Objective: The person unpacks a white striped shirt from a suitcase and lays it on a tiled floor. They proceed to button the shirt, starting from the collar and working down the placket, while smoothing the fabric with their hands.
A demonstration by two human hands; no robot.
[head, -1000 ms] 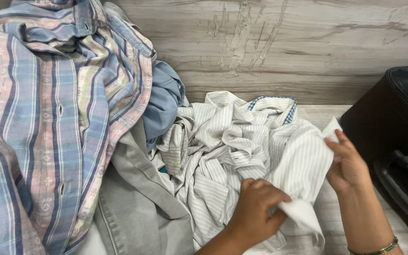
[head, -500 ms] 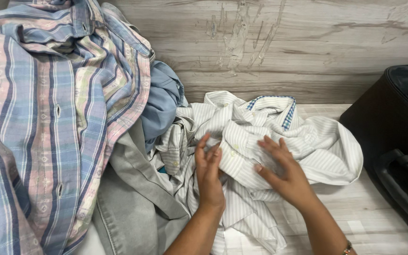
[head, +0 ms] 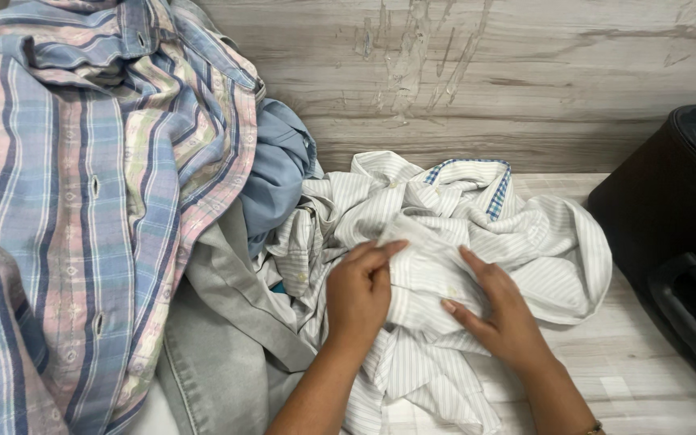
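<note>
Both hands now press on the crumpled white shirt with thin grey stripes and a blue-checked collar lining [head: 477, 242], which lies heaped on the pale wood-grain floor [head: 646, 362] at about five o'clock from the middle of the view. A second ago the same shirt was lifted, its loose end pinched at the right; since then it has been laid down and bunched toward its collar, and the hands have moved inward onto the button strip. By my reading the cloth is being flattened and sorted out rather than carried off.

The left hand [head: 358, 294] pinches a fold of the shirt between thumb and fingertips. The right hand [head: 503, 310] lies spread wide and flat on the fabric, gripping nothing.

I count four garments: this striped shirt; one large plaid shirt in blue, pink and pale green [head: 82, 201] at nine o'clock; one plain light-blue shirt [head: 279, 173] tucked between them; and one grey denim piece [head: 227, 354] at seven o'clock. One black soft-sided suitcase [head: 670, 217] stands open at three o'clock, near the striped shirt.
</note>
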